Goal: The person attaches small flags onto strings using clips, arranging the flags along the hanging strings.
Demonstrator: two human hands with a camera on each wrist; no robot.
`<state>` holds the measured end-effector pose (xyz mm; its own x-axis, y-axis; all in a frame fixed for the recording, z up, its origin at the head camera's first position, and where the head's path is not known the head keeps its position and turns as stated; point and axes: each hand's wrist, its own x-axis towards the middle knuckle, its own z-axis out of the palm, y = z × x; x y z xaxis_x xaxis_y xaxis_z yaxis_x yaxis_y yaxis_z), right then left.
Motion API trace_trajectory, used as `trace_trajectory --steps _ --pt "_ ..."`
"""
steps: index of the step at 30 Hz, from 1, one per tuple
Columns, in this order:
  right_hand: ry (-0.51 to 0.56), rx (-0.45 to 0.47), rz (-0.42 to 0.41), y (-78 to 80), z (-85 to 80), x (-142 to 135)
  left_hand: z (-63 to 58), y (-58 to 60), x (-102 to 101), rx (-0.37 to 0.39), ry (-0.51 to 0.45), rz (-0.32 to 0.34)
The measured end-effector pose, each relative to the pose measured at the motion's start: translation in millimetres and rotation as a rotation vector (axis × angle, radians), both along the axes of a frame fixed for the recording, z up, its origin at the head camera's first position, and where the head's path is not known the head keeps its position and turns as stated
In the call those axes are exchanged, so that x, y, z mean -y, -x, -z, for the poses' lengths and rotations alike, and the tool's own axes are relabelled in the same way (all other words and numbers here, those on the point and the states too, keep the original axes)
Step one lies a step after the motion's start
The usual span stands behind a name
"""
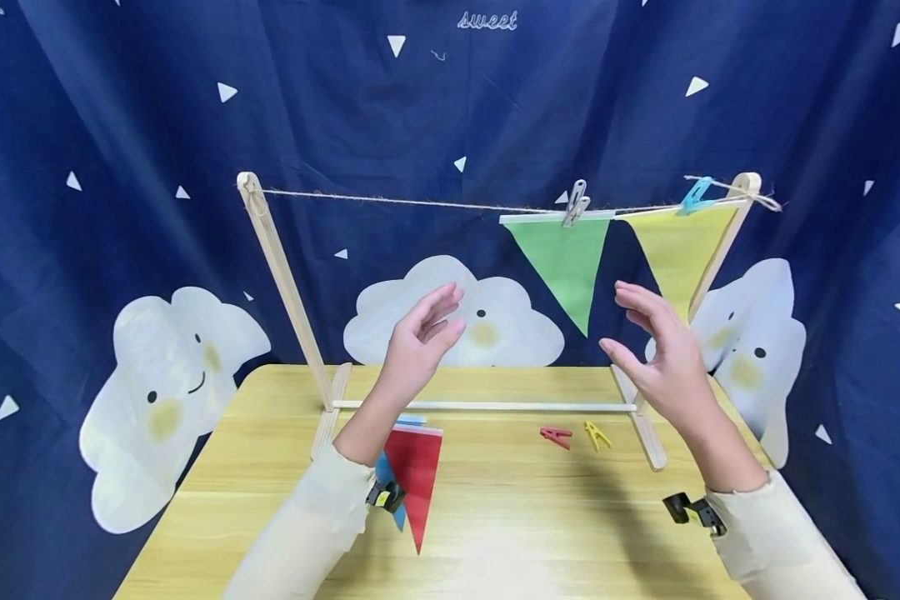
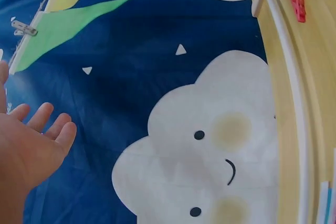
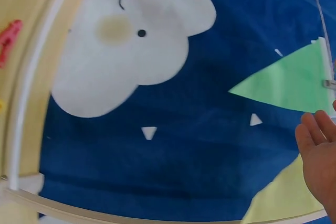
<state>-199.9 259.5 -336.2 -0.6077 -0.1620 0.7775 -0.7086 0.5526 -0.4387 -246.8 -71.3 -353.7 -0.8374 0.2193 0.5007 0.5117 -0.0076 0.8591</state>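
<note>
Navy cloud-print curtain (image 1: 390, 108), behind pale wooden counter (image 1: 225, 492). Green triangular flag (image 1: 566, 258), hung by single grey clip (image 1: 576, 202) above counter's far edge: may swivel or slip if brushed. Left hand (image 1: 417, 342), right hand (image 1: 663, 354): empty, thumbs apart from fingers.

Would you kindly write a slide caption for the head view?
Left hand and right hand hover empty above a table, a green flag and yellow flag clipped to string.

Room to pass lies between the left post (image 1: 286, 283) and green flag (image 1: 565, 258), hemmed by string (image 1: 390, 200) above and crossbar (image 1: 525, 407) below.
</note>
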Motion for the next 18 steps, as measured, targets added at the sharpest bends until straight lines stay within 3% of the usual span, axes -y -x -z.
trace_trajectory --steps 10,18 --pt "0.069 0.105 0.024 0.1 50.3 -2.7 22.1 -6.7 15.9 0.002 0.097 -0.065" --pt "0.164 0.237 0.056 1.0 85.6 -3.6 42.2 -12.4 27.5 0.019 0.193 -0.158"
